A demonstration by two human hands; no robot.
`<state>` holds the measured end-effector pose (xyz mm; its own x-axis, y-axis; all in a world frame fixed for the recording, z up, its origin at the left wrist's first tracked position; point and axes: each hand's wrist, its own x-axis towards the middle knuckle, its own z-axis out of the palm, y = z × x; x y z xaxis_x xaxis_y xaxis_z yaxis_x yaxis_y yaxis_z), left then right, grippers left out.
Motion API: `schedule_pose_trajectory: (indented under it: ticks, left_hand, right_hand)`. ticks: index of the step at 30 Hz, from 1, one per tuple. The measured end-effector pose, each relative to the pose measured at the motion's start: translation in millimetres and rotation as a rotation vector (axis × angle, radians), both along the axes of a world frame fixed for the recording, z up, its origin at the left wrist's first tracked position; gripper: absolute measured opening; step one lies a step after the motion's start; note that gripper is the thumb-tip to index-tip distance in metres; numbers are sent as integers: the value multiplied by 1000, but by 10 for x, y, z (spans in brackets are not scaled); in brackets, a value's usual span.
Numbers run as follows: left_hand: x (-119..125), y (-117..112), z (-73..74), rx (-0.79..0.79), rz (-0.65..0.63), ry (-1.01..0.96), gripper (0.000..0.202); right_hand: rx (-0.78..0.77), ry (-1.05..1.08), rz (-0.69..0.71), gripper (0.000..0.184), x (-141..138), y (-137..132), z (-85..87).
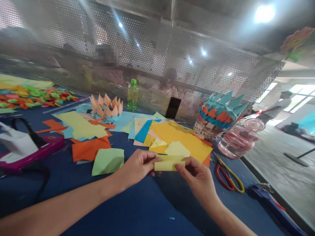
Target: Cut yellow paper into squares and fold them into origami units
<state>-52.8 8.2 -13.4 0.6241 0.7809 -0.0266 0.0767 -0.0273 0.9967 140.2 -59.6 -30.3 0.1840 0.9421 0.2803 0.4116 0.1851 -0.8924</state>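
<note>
Between my two hands is a small yellow strip of paper (165, 166), folded along its length and held just above the blue table. My left hand (141, 165) pinches its left end, thumb in front. At the other end, my right hand (197, 170) grips it between thumb and fingers. Right behind it are torn pale-yellow scraps (177, 149) on a pile of coloured sheets, topped by a large golden-yellow sheet (182, 136). A light-green paper piece (108, 160) lies left of my left hand, near an orange sheet (91, 149).
Scissors (228, 177) with red and yellow handles and a blue tool (273, 203) lie right. Behind stand a pink jar (237, 141), a folded-paper basket (216, 114), a phone (173, 108), a green bottle (133, 95) and a peach paper ring (107, 106). A magenta power strip (34, 152) sits left.
</note>
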Motion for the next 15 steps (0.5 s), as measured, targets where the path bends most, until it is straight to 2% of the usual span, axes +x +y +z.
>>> schedule_pose_trajectory:
  ticks: [4, 7, 15]
  left_hand:
    - [2, -47, 46, -38, -31, -64, 46]
    - [21, -55, 36, -94, -75, -89, 40]
    - [41, -30, -20, -152, 28, -60, 27]
  right_hand:
    - [-27, 36, -66, 29, -8, 8, -2]
    - [-20, 29, -73, 30, -21, -13, 3]
    - [-16, 91, -49, 26, -83, -52, -5]
